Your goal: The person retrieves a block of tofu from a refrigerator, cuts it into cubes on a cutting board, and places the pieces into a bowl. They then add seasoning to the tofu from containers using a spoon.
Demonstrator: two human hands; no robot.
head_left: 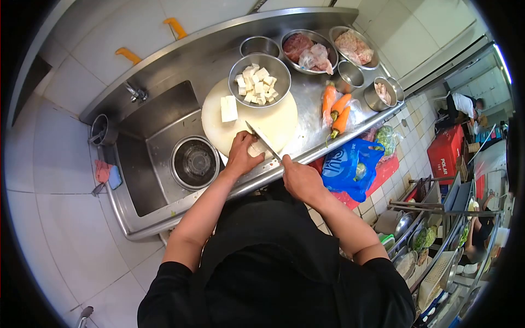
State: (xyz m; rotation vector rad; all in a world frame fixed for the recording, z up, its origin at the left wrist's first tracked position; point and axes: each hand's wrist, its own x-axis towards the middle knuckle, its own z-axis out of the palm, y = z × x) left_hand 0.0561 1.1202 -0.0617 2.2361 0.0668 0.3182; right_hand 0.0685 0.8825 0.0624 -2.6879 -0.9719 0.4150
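Observation:
My right hand (300, 178) is closed round the handle of a knife (263, 141), its blade angled up and left over the round cutting board (283, 121). Beside the blade, my left hand (241, 156) has its fingers bent against a pale piece of tofu (256, 149) near the board's front edge; the fingers partly hide it. A white tofu block (228, 109) lies farther back on the board. A metal bowl (286, 78) with several tofu cubes (256, 85) stands over the board's far edge.
Left is a sink (143, 158) holding a round metal pot (195, 163). Metal bowls of raw meat (298, 47) stand at the back right, carrots (340, 115) nearer. A blue plastic bag (353, 168) sits below the counter's right edge. People and shelves appear far right.

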